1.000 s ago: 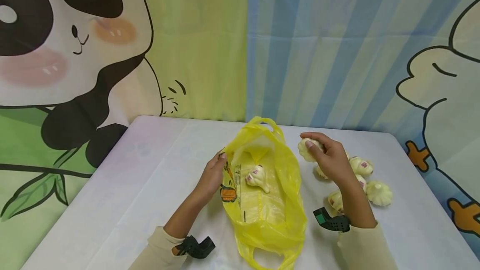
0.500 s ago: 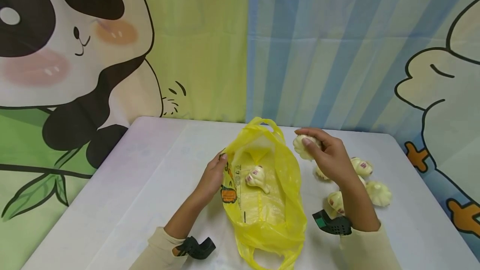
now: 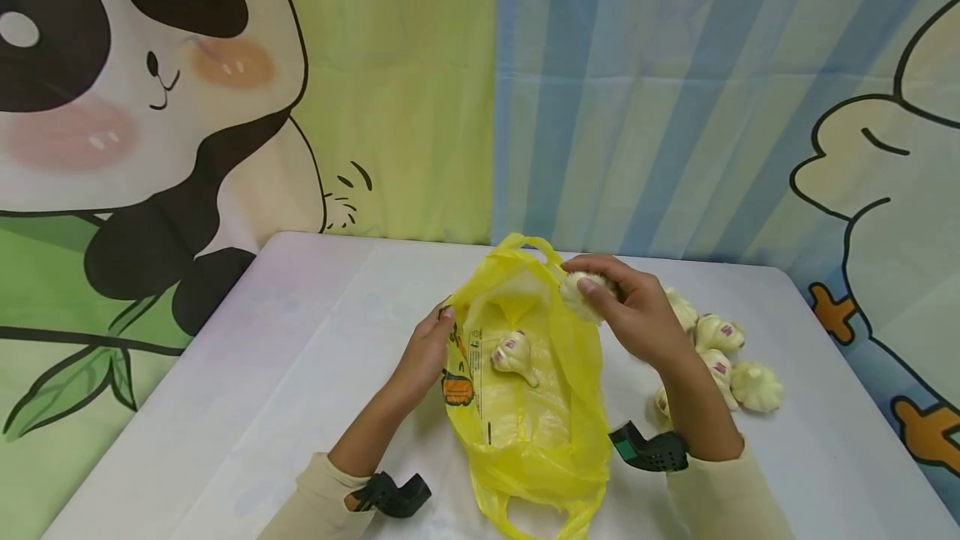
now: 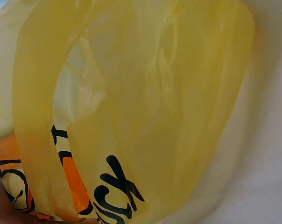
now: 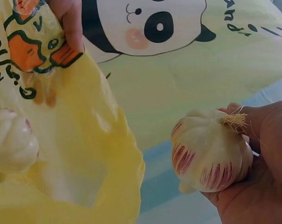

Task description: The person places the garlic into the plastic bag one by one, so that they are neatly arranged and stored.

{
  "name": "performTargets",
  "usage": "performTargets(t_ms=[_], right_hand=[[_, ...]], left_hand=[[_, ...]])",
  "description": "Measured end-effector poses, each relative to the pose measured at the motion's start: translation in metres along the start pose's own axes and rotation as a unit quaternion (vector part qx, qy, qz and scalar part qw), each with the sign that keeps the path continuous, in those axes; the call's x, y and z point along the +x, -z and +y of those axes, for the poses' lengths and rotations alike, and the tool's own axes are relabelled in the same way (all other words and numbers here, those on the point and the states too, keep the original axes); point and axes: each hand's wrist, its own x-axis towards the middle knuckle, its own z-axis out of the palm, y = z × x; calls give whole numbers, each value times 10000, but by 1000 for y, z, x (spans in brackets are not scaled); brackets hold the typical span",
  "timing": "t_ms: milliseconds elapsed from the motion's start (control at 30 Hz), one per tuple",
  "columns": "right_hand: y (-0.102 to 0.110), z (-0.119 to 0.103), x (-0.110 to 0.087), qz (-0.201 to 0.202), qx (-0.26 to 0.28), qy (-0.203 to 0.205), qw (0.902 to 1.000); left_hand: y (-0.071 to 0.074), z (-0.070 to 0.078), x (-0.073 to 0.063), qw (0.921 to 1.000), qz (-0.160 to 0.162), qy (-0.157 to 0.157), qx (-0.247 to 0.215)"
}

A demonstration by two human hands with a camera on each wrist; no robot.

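A yellow plastic bag [image 3: 583,382] lies with its mouth spread wide, and one garlic bulb [image 3: 513,354] rests inside it. My left hand [image 3: 424,352] pinches the bag's left rim, thumb on the inside. In the left wrist view the bag [image 4: 145,102] fills most of the picture, with a fingertip at the lower left corner. My right hand [image 3: 637,311] grips another garlic bulb [image 3: 577,294] at the bag's upper right rim. The right wrist view shows this garlic bulb [image 5: 208,151], purple-streaked with a dry root tuft, between thumb and fingers.
Several more garlic bulbs [image 3: 757,387] lie in a group on the white table [image 3: 315,357], right of the bag and partly behind my right forearm. A printed curtain [image 3: 390,90] hangs behind the table's back edge. Each wrist carries a black camera mount [image 3: 649,447].
My right hand has moved left with its garlic bulb, from above the group to the bag's right rim. The left hand and the bag have stayed in place.
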Motion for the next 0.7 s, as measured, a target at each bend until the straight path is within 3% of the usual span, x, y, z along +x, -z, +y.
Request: performTargets(t_ms=[233,700], right_hand=[[-8,-3,5,-265,74,280,9992],[-28,4,14,-1042,242,65,9942]], left_hand=[[-1,-2,0,10000,-27,-7,13],[-2,0,0,9998,52,90,142]])
